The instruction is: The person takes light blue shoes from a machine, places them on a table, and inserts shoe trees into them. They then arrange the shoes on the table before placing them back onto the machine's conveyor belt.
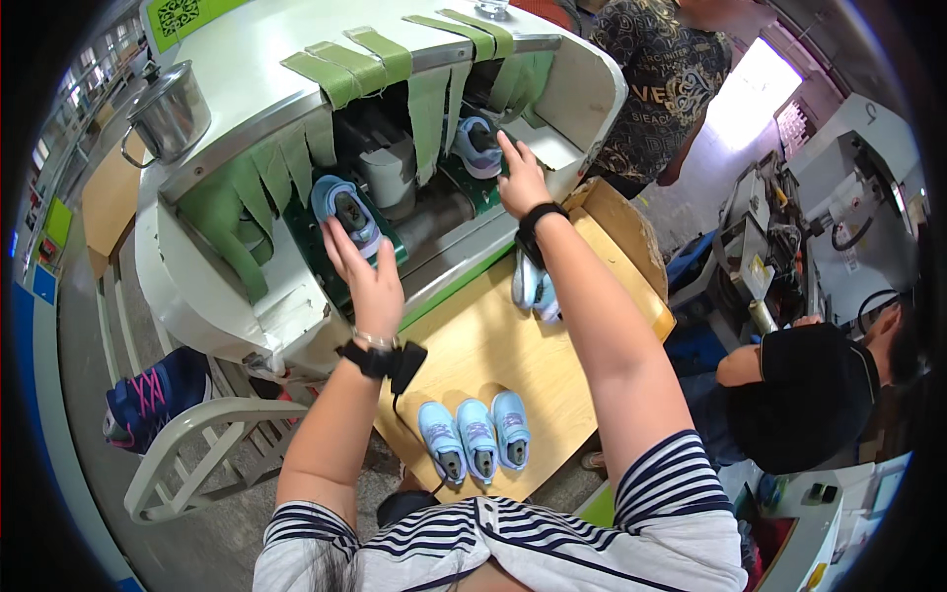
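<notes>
My left hand (370, 281) is at the heel end of a light-blue shoe (345, 212) in the left opening of a white machine. Its fingers lie stretched along one side of the shoe and the thumb stands apart on the other. My right hand (523, 183) is open, fingers extended, beside a second light-blue shoe (478, 150) in the right opening. Whether it touches that shoe, I cannot tell. Both shoes lie on green surfaces, heels toward me. Green fabric strips (429, 118) hang over the openings.
Three light-blue shoes (475, 434) stand on a wooden table (464, 350), with more shoes (533, 291) under my right forearm. A cardboard box (626, 237) borders the table. A metal pot (170, 113) sits on the white machine (256, 59). Two people are at the right.
</notes>
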The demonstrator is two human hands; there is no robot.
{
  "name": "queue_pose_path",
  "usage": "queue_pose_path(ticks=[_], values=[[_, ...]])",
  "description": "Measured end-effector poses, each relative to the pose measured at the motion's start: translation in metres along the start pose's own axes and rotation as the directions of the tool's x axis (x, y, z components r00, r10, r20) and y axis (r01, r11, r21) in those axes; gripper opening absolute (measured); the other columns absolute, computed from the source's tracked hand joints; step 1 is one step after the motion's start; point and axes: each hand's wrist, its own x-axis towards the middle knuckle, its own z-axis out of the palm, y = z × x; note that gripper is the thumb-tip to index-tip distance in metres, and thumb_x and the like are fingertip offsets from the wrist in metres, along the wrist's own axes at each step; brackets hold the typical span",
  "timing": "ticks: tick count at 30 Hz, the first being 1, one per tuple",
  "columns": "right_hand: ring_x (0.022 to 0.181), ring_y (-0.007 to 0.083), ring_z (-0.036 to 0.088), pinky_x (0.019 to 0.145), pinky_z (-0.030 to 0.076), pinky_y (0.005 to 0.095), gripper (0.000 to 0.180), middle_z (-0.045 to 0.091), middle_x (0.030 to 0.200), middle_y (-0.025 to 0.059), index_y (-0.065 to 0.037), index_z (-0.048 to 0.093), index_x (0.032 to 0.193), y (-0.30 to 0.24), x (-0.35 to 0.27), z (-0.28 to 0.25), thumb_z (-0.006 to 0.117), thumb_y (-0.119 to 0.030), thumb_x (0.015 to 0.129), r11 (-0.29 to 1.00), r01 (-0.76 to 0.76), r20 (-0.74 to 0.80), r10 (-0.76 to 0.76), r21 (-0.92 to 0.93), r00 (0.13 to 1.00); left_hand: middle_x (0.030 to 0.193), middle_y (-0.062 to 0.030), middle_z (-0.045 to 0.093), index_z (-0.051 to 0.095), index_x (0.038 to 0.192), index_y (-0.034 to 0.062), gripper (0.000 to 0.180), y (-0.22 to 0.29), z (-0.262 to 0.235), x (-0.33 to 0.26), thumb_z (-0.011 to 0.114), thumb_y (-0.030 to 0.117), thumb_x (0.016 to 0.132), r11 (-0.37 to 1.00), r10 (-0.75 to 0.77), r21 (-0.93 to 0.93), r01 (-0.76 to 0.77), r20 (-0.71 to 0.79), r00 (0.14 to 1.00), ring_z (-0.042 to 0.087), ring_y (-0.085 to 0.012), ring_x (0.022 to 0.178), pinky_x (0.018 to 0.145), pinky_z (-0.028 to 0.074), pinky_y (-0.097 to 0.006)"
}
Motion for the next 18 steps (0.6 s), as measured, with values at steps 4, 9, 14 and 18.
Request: queue_pose_path(ticks=[4, 9, 14, 18], values=[[0.133, 0.0435, 0.039, 0.111, 0.034, 0.0457, 0.06, 0.039, 0.148, 0.0225, -0.017, 0.046, 0.144, 0.025, -0.105, -0.024, 0.065, -0.019, 0.086, 0.988, 0.058, 0.287, -0.098, 0.145, 0.953, 0.157, -0.0221, 0.015, 0.027, 0.151, 0.0032, 0.073, 0.005, -0.018, -0.067, 0.059, 0.006, 0.087, 0.997, 0.016, 0.064, -0.038, 0.312, 0.95, 0.02, -0.0386, 0.145, 0.117, 0.019, -0.047], [0.136, 0.0418, 0.037, 0.114, 0.031, 0.0441, 0.053, 0.042, 0.146, 0.0245, -0.006, 0.052, 0.136, 0.092, -0.29, -0.025, 0.065, -0.023, 0.088, 0.982, -0.186, 0.37, 0.168, 0.012, 0.914, 0.146, -0.0185, 0.04, 0.038, 0.145, 0.0088, 0.065, -0.05, -0.003, -0.119, 0.065, 0.021, 0.088, 0.988, -0.134, 0.153, 0.033, 0.718, 0.683, 0.037, -0.0378, 0.137, 0.112, 0.03, -0.049], [0.13, 0.0362, 0.048, 0.106, 0.044, 0.0389, 0.055, 0.045, 0.143, 0.0257, 0.003, 0.049, 0.136, 0.128, -0.438, -0.01, 0.067, -0.015, 0.087, 0.814, -0.542, 0.477, 0.398, 0.211, 0.784, 0.136, -0.0194, 0.053, 0.049, 0.137, 0.013, 0.078, -0.071, 0.054, -0.133, 0.083, 0.027, 0.069, 0.961, -0.189, 0.213, -0.178, 0.971, 0.145, 0.049, -0.0365, 0.127, 0.105, 0.039, -0.046], [0.134, 0.0371, 0.044, 0.109, 0.04, 0.0397, 0.064, 0.043, 0.145, 0.0248, 0.0, 0.046, 0.14, 0.114, -0.459, -0.045, 0.071, -0.015, 0.083, 0.811, -0.546, 0.365, 0.453, 0.21, 0.813, 0.12, -0.0188, 0.064, 0.056, 0.127, 0.0093, 0.063, -0.054, 0.083, -0.143, 0.081, 0.021, 0.069, 0.971, -0.208, 0.221, -0.087, 0.968, 0.138, 0.06, -0.0351, 0.113, 0.096, 0.049, -0.042]])
